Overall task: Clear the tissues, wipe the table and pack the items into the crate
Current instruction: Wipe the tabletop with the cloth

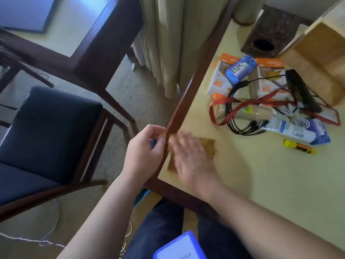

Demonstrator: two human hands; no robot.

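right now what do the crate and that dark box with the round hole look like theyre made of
Crate: pale unfinished-looking wood, probably plywood, with flat matte panels and faint grain. Dark box: seemingly woven rattan or wicker, with a rough brown textured surface; blur leaves it uncertain.

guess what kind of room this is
Probably a hotel room or a similar furnished living space: carpeted floor, full-length curtains beside a wood-trimmed table, and dark wooden armchairs with blue cushions. Boxed Lux soap on the table fits that.

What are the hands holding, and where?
The left hand curls round something small and blue, mostly hidden. The blurred right hand lies flat on a brown cloth, gripping nothing.
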